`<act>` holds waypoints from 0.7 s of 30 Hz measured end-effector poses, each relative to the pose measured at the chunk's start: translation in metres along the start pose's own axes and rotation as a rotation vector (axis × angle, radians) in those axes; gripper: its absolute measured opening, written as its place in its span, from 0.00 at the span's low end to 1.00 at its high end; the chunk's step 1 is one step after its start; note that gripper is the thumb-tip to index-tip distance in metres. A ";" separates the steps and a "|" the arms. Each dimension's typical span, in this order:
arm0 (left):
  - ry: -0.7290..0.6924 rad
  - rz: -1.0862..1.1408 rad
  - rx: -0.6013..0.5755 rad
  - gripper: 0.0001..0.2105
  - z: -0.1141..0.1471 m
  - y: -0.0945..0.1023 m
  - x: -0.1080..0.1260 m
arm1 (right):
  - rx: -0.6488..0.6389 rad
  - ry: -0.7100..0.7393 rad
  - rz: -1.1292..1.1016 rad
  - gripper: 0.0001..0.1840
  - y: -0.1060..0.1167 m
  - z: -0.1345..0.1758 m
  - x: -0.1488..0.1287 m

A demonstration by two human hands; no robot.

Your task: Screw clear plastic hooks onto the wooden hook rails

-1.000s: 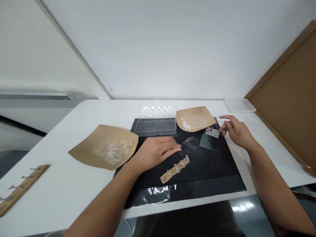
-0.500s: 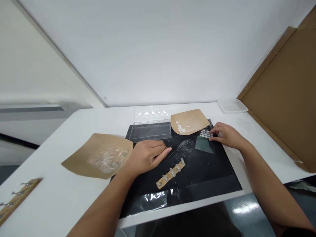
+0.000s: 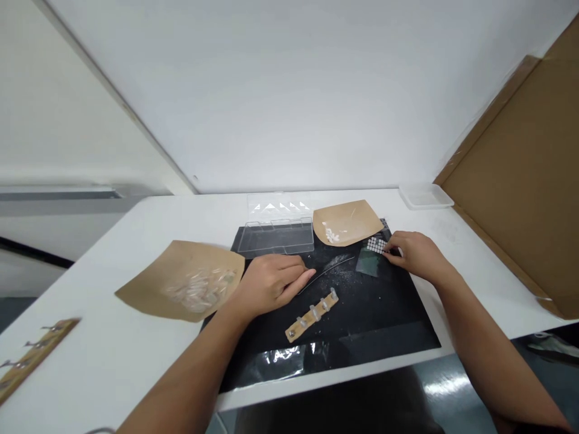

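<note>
My left hand rests over the left part of the black mat, fingers curled and thumb pressed to the forefinger. Whatever sits in that pinch is too small to make out. Close to its fingertips lies a thin curved strand. My right hand pinches the right edge of a small sheet of round white dots. Just below the sheet is a dark greenish clear film. A wooden strip with several clear pieces across it lies in front of my left hand.
Brown paper at left bears a heap of clear plastic pieces. Another brown paper holds small white bits. Behind are a clear tray and a shallow plastic box. A hook rack lies left; cardboard stands right.
My right hand has shifted slightly, its fingers drawing together at the edge of the dotted sheet. The sheet and film have moved a little left. My left hand keeps its pose.
</note>
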State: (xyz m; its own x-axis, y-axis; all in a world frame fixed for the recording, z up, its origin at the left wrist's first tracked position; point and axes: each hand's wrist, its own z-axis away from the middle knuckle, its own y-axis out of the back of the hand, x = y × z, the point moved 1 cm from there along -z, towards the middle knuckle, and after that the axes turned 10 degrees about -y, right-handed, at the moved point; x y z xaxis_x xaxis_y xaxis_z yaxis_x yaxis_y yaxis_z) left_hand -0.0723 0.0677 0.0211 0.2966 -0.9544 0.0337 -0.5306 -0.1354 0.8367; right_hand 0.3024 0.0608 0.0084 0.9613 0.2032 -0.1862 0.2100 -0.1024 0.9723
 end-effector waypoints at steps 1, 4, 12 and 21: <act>-0.001 -0.008 0.001 0.18 0.000 0.000 0.000 | 0.006 -0.007 0.038 0.03 0.001 0.000 -0.003; 0.010 -0.027 0.009 0.17 0.001 -0.001 0.000 | 0.008 -0.015 0.095 0.04 0.003 0.002 -0.008; 0.090 -0.175 0.063 0.15 -0.001 0.024 0.019 | -0.003 -0.061 0.093 0.06 0.002 0.008 -0.006; 0.386 0.086 0.419 0.09 0.045 0.036 0.119 | -0.006 -0.047 0.231 0.08 -0.003 0.007 -0.007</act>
State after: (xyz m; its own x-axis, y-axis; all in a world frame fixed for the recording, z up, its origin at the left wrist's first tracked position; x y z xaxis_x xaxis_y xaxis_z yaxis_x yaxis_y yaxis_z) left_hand -0.0919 -0.0622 0.0307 0.4648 -0.8111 0.3550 -0.8116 -0.2301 0.5369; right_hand 0.2965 0.0527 0.0061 0.9910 0.1291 0.0355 -0.0179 -0.1351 0.9907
